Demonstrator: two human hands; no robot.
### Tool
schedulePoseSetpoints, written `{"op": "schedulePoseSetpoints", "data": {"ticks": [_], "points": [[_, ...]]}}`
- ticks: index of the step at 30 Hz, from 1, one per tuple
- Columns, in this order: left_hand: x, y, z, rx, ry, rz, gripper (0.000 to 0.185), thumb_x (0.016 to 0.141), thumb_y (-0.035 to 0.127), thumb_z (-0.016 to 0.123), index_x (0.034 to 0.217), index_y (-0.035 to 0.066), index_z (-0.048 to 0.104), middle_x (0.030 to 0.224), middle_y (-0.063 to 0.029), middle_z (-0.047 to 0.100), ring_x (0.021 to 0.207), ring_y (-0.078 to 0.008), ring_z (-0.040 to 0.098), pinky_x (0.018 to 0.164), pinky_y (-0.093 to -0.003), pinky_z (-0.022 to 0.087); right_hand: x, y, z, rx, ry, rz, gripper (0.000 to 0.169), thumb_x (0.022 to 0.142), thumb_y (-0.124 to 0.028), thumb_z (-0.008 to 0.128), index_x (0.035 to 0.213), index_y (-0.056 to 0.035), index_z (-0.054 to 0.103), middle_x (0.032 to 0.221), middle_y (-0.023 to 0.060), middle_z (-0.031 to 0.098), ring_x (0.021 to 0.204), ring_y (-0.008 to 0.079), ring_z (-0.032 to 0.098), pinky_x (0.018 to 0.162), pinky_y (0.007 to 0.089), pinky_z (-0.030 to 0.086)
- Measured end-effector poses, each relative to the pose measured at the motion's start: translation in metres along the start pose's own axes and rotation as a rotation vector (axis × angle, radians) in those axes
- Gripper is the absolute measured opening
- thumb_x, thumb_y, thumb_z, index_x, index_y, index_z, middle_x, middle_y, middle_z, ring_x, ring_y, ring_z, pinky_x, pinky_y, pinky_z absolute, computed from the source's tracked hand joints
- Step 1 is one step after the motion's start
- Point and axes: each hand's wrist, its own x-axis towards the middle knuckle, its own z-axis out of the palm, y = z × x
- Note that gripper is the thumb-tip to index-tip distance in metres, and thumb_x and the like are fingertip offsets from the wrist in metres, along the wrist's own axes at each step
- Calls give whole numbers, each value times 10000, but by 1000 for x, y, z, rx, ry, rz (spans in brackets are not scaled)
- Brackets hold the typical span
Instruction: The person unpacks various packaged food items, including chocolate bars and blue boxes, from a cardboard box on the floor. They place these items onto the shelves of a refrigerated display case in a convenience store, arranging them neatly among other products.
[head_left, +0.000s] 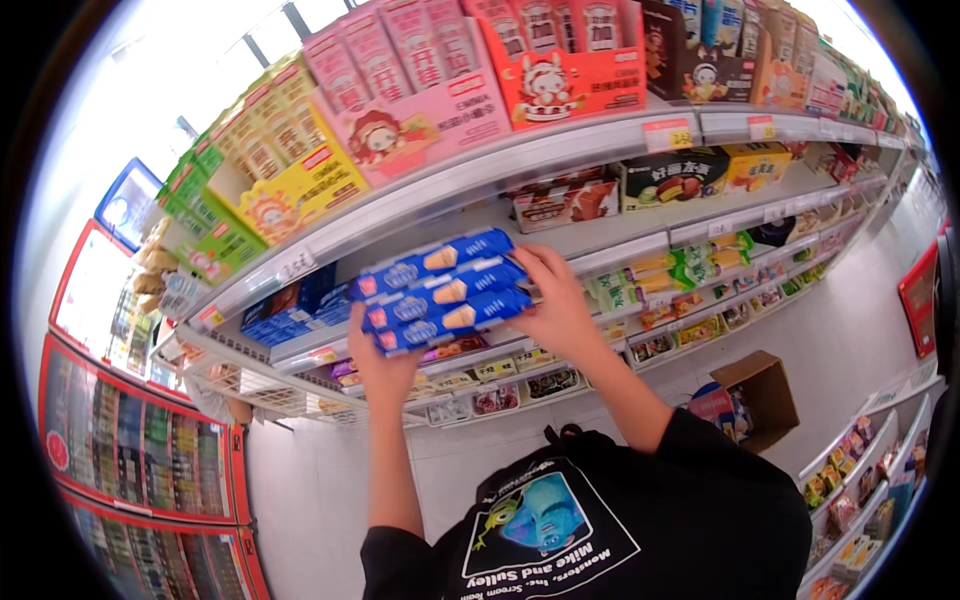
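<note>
Three long blue snack packets (446, 291), each printed with a pale biscuit picture, are held together as one stack. My left hand (381, 360) grips their left end from below. Around the right end are the fingers of my right hand (551, 296). The stack is tilted, its right end higher in the picture, in front of the second shelf (600, 234) of a shop rack. Just left of the stack, more blue packages (289, 304) stand on that shelf. Dark brown chocolate-coloured boxes (566, 201) sit behind and to the right.
Above, the top shelf carries pink display boxes (427, 112), a red one (574, 86) and a yellow one (300, 199). Lower shelves hold bagged snacks (667, 274) and small trays (555, 382). An open cardboard box (761, 401) stands on the floor. Red-framed drinks coolers (142, 435) line the left.
</note>
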Motion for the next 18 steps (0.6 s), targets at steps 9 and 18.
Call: {"op": "schedulePoseSetpoints", "data": {"ticks": [9,18], "points": [[87,-20,53,155,-155,77,873,551,331,945,1239,-36,551,1095,-190,662,1013,-384,623,918,-463,469,59,53,24,-4,30,129,913,669,-315,898,1438,-86,464,1387,176,496,1171,369,588,915,408,517],[117,-51,69,231,-333,-64,899,547,459,935,1245,2,597,1181,-190,668,1139,-383,600,1013,-437,443,91,73,33,-244,-104,236,977,670,-446,861,1482,-139,413,1483,213,437,1234,395,557,959,469,516]]}}
